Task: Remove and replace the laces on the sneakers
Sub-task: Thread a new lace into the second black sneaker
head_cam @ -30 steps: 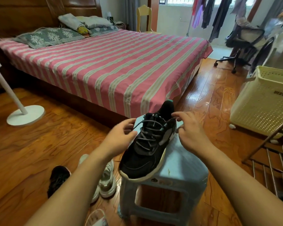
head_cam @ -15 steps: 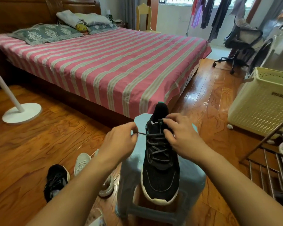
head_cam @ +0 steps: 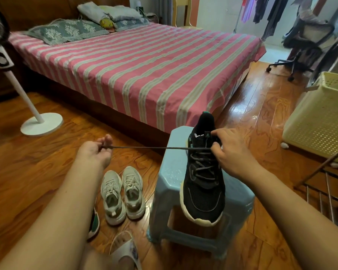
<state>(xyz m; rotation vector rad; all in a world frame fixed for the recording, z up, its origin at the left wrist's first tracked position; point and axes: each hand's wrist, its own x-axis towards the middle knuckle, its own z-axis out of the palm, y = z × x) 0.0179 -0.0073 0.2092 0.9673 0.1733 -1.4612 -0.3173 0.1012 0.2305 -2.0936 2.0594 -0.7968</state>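
Observation:
A black sneaker [head_cam: 203, 193] with a cream sole stands on a pale blue plastic stool [head_cam: 170, 172], toe toward me. Its dark lace [head_cam: 144, 147] runs taut and level from the top eyelets out to the left. My left hand [head_cam: 95, 151] pinches the lace's free end well to the left of the stool. My right hand [head_cam: 230, 151] grips the sneaker's collar and top lacing at its right side. The lower rows are still crossed with grey lace.
A pair of grey sneakers [head_cam: 123, 193] lies on the wooden floor left of the stool, with another dark shoe [head_cam: 95, 223] partly hidden by my left forearm. A pink striped bed [head_cam: 144, 71] fills the back, a fan base [head_cam: 41, 123] left, a cream basket [head_cam: 320, 117] and metal rack [head_cam: 329, 193] right.
My left hand has pulled the lace end far out to the left, drawing a long stretch of lace through the top eyelet. My right hand stays at the sneaker's top.

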